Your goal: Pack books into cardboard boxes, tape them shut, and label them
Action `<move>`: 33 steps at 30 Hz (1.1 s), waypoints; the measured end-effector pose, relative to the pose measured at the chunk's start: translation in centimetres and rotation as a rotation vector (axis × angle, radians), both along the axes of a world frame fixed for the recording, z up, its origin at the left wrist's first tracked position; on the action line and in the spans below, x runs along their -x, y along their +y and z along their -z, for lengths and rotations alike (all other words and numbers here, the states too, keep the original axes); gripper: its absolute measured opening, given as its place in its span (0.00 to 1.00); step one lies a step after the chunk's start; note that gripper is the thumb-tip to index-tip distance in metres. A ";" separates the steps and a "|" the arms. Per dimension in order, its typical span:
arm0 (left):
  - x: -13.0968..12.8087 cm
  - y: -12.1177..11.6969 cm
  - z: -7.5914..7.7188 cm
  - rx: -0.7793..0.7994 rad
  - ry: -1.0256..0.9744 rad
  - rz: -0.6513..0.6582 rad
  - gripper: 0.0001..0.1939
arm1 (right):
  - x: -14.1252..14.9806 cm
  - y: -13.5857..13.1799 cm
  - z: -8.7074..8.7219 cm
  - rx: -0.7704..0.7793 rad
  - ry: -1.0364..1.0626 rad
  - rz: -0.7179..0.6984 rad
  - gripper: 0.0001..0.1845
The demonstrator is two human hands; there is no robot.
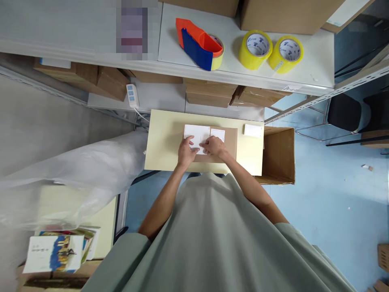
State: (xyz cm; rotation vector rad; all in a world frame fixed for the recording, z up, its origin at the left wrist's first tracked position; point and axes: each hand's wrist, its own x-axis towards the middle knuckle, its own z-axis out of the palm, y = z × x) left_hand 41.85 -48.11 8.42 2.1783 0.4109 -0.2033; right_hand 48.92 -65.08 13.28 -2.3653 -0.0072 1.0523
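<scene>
- Taking the sheet's middle as my dial, with twelve away from the body, I see the left hand [187, 152] nearest, at seven, its thumb and fingers parted over the white sheet [197, 130], gripping nothing that I can make out. I'd use it flat, as a light anchor.
- The right hand [213, 146] is at four, fingers bunched and thumb drawn in close at the sheet's right side; I can't tell whether it pinches the paper. I'd want only fingertip pressure there, so nothing creases.
- The sheet lies on the brown board [232, 147], toward its nine o'clock side. I'd square its edges to the board before pressing, and work outward from the middle.
- At two, a smaller white card [218, 134] sits just beside the sheet, partly behind the right hand. A dragging wrist could skew it, so I'd lift that wrist.
- Under everything is the pale table [161, 142]; at three, apart from the board, is a white stack [253, 130], which I'd leave clear of the elbow.
- Farther, at twelve, the tape dispenser [197, 50] rests on the shelf [231, 69], out of the way.
</scene>
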 end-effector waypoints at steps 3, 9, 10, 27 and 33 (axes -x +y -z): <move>-0.1 0.1 0.0 0.000 0.014 0.001 0.32 | -1.7 0.6 0.6 0.024 -0.071 0.071 0.22; -0.3 0.3 0.0 0.008 0.027 0.001 0.33 | -0.5 1.6 0.9 0.012 -0.135 0.057 0.20; -0.2 0.3 0.0 0.010 0.028 0.004 0.33 | 0.0 1.1 0.8 0.005 -0.115 0.030 0.20; -0.5 0.7 -0.2 -0.010 0.039 0.021 0.32 | 2.5 -3.1 1.5 -0.059 -0.079 0.121 0.20; 0.0 1.3 0.0 0.032 -0.005 0.025 0.31 | 5.8 -12.8 1.1 0.006 -0.224 0.394 0.23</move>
